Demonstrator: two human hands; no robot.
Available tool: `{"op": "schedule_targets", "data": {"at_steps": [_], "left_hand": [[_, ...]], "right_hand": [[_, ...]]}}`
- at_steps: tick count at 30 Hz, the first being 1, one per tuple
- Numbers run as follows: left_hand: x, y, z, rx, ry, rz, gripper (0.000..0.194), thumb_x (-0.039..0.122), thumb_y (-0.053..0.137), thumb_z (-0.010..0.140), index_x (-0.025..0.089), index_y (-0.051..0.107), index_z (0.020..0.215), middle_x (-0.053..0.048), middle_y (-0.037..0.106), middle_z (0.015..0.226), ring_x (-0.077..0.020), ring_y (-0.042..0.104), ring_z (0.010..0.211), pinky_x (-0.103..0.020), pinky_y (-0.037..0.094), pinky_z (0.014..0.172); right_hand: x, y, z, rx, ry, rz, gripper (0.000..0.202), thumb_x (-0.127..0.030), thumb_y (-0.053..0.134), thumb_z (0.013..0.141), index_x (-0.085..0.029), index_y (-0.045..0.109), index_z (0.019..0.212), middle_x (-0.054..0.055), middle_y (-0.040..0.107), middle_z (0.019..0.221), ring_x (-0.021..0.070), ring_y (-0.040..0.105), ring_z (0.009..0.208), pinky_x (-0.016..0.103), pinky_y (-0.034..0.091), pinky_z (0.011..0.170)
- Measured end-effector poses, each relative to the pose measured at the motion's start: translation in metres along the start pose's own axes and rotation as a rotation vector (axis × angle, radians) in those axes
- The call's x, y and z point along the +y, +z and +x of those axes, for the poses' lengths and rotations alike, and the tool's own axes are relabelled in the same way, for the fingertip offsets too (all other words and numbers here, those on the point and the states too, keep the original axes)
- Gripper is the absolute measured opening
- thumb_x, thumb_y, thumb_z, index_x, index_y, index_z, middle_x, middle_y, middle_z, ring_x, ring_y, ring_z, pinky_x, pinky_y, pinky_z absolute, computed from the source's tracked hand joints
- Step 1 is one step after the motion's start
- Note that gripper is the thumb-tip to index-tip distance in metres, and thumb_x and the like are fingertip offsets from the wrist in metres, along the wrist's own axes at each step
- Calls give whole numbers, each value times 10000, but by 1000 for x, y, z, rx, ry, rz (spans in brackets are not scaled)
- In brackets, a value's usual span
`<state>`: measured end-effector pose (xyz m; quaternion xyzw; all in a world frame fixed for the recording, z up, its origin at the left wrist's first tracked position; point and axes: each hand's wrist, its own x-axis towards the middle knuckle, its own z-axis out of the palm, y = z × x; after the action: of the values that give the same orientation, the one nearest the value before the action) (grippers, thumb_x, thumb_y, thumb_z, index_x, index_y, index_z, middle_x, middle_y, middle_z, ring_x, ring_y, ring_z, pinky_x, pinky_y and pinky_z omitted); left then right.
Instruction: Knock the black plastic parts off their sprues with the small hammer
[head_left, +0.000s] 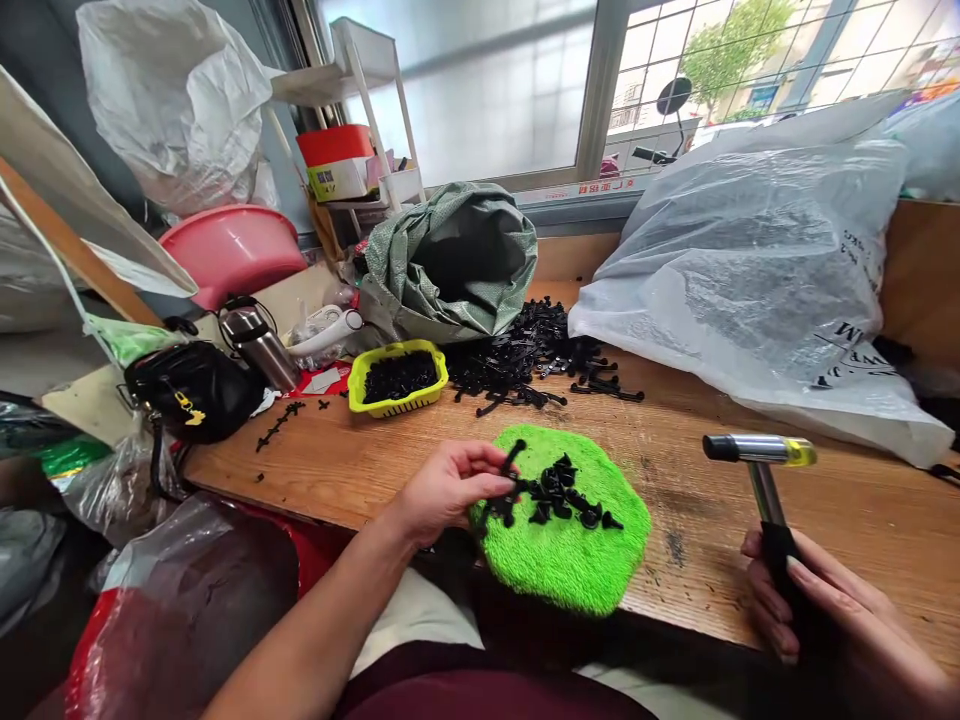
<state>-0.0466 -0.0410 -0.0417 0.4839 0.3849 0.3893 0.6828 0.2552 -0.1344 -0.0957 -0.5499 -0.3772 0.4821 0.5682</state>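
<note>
— What's in each hand?

— The left hand (448, 487) has its fingers pinched on a strip of black plastic clips (551, 490) that lies across a green fuzzy cloth (577, 560) at the near edge of the wooden table (750, 500). The right hand (817, 620) is clenched around the black grip of a small hammer (759, 452), holding it upright off to the right of the cloth, head up, one end black and the other yellow.

— More of those clips around?

— Plenty. A loose black pile (525, 355) sits further back on the table, spilling from an open green woven sack (457, 260), and just left of it a yellow basket (397, 378) is full of them. A few strays (279, 422) lie near a black handbag (191, 388).

— Any writing you can read?

— Little. The big clear plastic bag (757, 270) on the right has dark print along its side, but I only catch single letters, one like an M. A red strip (577, 190) along the window sill has characters too small to make out. The red and white box (337, 165) on the shelf has a label I can't read either.
</note>
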Motion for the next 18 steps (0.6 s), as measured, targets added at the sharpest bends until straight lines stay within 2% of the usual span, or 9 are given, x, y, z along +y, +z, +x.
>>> {"op": "schedule_targets", "data": {"at_steps": [3,6,8,12,16,18], "left_hand": [[-1,25,16,-109,34,-8,317,285,823,571,129,605,740,-10,642,693,-95,615,628,-192,461,637],[-9,35,35,-137,-35,7,338,306,810,596,137,554,739,-7,628,637,-104,611,577,-190,453,567],[-13,33,43,-95,-70,12,336,321,784,635,149,521,753,-2,620,617,-106,598,540,-192,456,522],[-12,18,44,89,-49,-25,270,277,727,702,158,501,789,34,568,621,-104,596,548,-206,502,498],[-9,5,37,109,-49,-135,249,267,700,731,155,495,818,31,552,665,-128,642,608,-210,519,506],[-10,0,34,159,-17,-170,271,281,708,722,156,489,822,30,554,680,-128,643,602,-193,495,477]], "right_hand": [[-2,2,-1,8,13,-30,235,-505,575,846,-273,609,833,3,424,569,160,395,423,309,305,381],[-4,5,-3,34,32,-11,239,-507,580,846,-272,622,823,4,421,563,156,385,429,305,303,386],[-2,4,-2,47,35,15,232,-500,593,839,-272,631,830,3,420,560,154,376,433,296,302,385],[12,-7,3,51,23,42,267,-502,657,766,-261,618,874,-10,428,547,147,371,416,258,318,361],[24,-17,9,43,17,50,309,-512,672,736,-260,606,902,-20,441,536,143,390,396,236,343,343],[26,-18,10,34,7,57,311,-512,679,730,-250,615,884,-18,447,537,134,397,393,229,351,348]]}}
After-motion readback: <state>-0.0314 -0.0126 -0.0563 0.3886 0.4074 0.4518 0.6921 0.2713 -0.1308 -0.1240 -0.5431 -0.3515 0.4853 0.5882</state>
